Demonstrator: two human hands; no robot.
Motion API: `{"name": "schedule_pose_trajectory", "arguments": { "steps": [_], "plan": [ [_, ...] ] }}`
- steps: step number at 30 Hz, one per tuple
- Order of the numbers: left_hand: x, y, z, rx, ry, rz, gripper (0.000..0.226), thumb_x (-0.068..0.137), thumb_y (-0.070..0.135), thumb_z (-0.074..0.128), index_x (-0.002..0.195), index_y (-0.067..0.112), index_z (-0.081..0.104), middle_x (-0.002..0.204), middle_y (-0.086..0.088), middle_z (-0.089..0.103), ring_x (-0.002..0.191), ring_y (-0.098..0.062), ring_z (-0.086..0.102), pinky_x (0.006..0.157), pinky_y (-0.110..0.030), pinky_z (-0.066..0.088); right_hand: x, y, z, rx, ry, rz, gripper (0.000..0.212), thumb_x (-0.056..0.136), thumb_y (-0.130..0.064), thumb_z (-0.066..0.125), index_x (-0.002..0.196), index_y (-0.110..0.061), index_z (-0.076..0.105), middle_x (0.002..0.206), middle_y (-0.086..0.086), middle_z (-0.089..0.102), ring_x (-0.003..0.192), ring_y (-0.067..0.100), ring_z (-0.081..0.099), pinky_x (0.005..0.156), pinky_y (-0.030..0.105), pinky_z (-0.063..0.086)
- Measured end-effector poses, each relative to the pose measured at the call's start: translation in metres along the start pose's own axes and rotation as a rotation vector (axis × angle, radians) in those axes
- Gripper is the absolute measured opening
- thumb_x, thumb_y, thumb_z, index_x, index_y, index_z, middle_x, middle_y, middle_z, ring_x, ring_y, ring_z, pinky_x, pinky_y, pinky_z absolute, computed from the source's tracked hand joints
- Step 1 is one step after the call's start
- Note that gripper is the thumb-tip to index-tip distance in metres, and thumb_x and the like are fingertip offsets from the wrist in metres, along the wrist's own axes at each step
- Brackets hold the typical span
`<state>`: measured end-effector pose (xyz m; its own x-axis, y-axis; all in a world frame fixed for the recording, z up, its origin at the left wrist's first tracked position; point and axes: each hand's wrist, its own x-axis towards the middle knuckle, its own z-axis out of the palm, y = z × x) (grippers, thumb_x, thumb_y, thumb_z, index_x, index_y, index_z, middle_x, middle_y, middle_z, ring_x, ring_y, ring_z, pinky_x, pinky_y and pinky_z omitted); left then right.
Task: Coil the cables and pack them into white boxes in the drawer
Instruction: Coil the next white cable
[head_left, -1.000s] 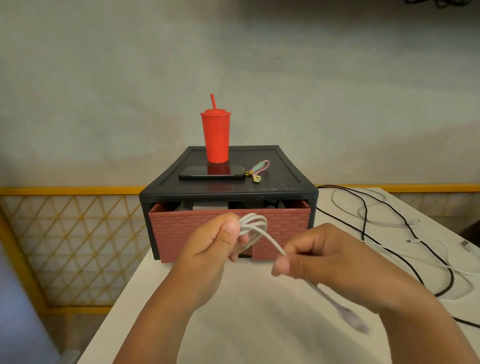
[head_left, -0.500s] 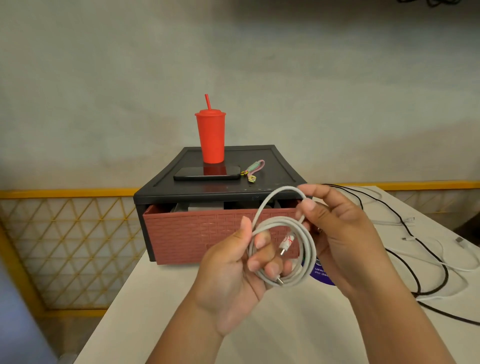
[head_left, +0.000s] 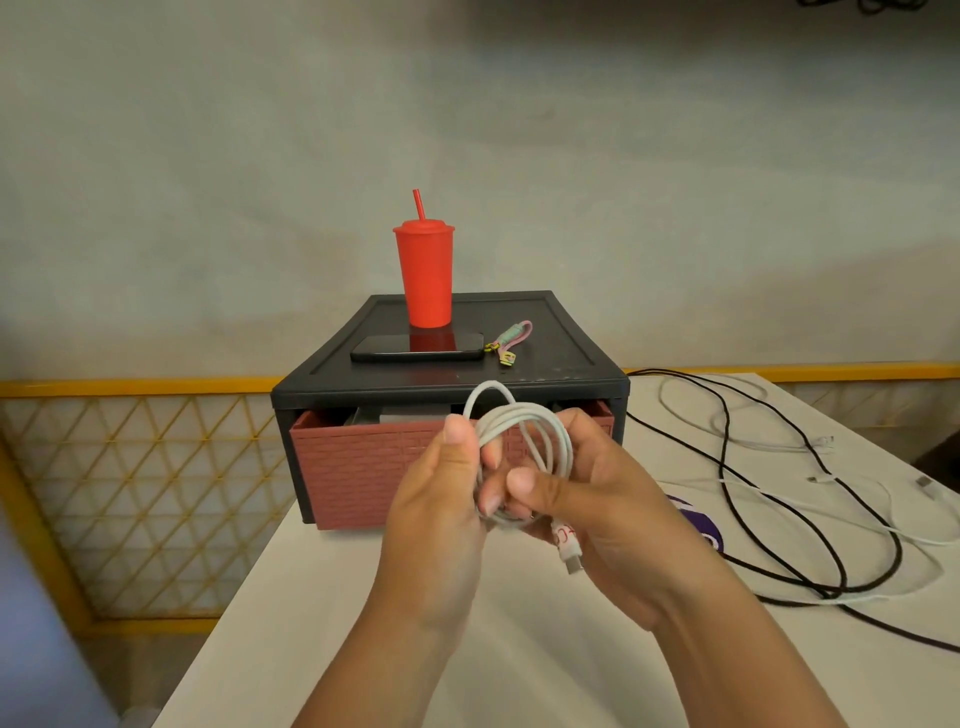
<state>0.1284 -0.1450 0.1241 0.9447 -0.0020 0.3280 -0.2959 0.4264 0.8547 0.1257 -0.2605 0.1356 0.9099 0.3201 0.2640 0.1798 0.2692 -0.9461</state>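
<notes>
Between both hands, at mid-frame above the white table (head_left: 322, 597): white cable (head_left: 524, 436) wound into a coil of several loops, standing roughly upright, one loop poking up at 12 o'clock. Pinched at the coil's 9 o'clock side by left hand (head_left: 441, 499), thumb laid over the strands, fingers curled behind. Clasped from 3 to 5 o'clock by right hand (head_left: 608, 509), thumb across the lower loops, fingers curled round the far side. Hanging free at 5 o'clock of the coil, against the right palm: plug end (head_left: 569, 545), red lettering on its white sleeve. Directly behind, at 12 o'clock: brick-patterned red drawer (head_left: 358, 462), standing slightly out of a black cabinet (head_left: 545, 364); pale shapes just inside its top edge, too hidden to identify. On the cabinet top: red lidded cup (head_left: 427, 275) with straw, upright; black phone (head_left: 415, 348) lying flat just in front of it; small pink-and-green strap (head_left: 511, 340) at the phone's 3 o'clock. Out at 3 o'clock of the hands, sprawled loose over the table: black cables (head_left: 737, 499) and white cables (head_left: 779, 441), crossing each other. Beyond the table at 9 o'clock: yellow lattice railing (head_left: 130, 467).
</notes>
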Motion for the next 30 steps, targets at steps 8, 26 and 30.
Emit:
{"name": "schedule_pose_trajectory", "arguments": {
  "steps": [8, 26, 30],
  "plan": [
    [0.008, 0.01, -0.013, 0.156, 0.014, 0.148, 0.043, 0.084, 0.052, 0.036, 0.053, 0.028, 0.054, 0.045, 0.008, 0.037, 0.051, -0.011, 0.047, 0.052, -0.031, 0.035, 0.001, 0.002, 0.005, -0.12, 0.104, 0.175, 0.027, 0.08, 0.005, 0.063, 0.095, -0.017, 0.061, 0.087, 0.0, 0.065, 0.068, 0.003, 0.062, 0.057, 0.016, 0.049],
    [0.017, 0.014, -0.033, 0.242, 0.112, 0.265, 0.038, 0.084, 0.047, 0.034, 0.058, 0.026, 0.052, 0.044, 0.007, 0.039, 0.052, -0.009, 0.047, 0.066, -0.026, 0.041, -0.003, -0.008, 0.006, -0.01, 0.023, 0.167, 0.064, 0.053, 0.005, 0.056, 0.105, -0.03, 0.06, 0.094, 0.008, 0.058, 0.06, 0.014, 0.055, 0.049, 0.022, 0.044],
    [0.019, 0.024, -0.036, 0.005, 0.134, 0.156, 0.036, 0.083, 0.044, 0.042, 0.066, 0.014, 0.048, 0.044, 0.008, 0.035, 0.045, -0.009, 0.043, 0.058, -0.023, 0.043, -0.014, -0.024, -0.005, -0.296, -0.064, 0.054, 0.041, 0.057, 0.004, 0.054, 0.073, -0.031, 0.067, 0.068, -0.001, 0.061, 0.05, 0.009, 0.048, 0.049, 0.019, 0.042]
  ]
}}
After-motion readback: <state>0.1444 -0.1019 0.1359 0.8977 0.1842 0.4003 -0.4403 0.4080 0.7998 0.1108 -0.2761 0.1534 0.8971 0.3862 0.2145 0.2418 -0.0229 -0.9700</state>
